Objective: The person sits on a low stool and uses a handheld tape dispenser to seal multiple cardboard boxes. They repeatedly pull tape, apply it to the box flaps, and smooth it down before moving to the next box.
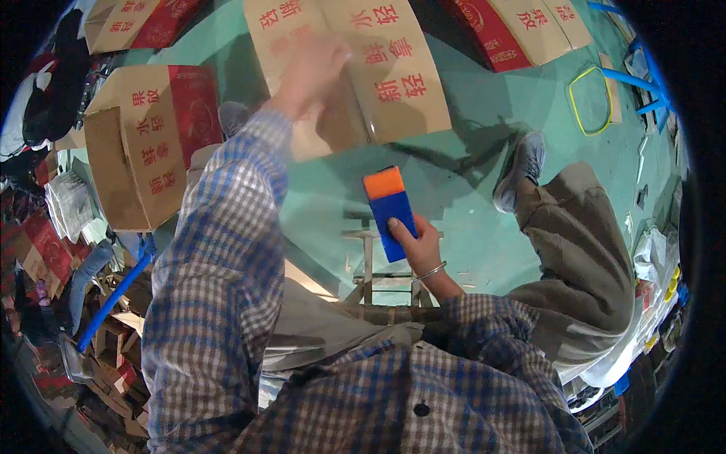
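Observation:
My left hand (315,72), blurred by motion, is over the near part of a brown cardboard carton (391,62) with red printing. Whether it touches the carton cannot be told, and its fingers are too smeared to make out. A seam runs across the carton's face beside the hand. My right hand (421,241) grips a flat blue tool with an orange end (391,213), thumb on top, over the green floor in front of my lap. Its exact kind is unclear. The orange end points toward the carton, with a gap between them.
A red-and-brown carton (153,147) stands at the left, with another carton (136,22) behind it. A further carton (522,28) lies at the upper right. A yellow strap loop (591,102) is near a blue metal leg (652,88). Wooden stool rungs (368,278) show below my hand.

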Demonstrator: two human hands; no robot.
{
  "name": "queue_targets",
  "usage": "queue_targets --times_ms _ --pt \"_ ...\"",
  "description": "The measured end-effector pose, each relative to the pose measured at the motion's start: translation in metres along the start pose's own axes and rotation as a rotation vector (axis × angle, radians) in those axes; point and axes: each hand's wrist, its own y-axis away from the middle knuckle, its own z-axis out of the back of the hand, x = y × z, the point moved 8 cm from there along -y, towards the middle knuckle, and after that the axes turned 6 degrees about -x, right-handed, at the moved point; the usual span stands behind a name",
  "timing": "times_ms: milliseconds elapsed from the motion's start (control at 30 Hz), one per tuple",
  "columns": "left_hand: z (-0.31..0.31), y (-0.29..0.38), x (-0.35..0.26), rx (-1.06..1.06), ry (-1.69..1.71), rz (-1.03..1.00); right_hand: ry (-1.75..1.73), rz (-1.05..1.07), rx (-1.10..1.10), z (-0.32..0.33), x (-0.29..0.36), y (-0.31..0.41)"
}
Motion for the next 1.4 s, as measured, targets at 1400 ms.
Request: queue_targets --times_ms 1400 --pt "0.009 0.014 0.009 -0.204 0.009 0.139 -0.066 -0.125 0.030 0.003 -0.008 -0.006"
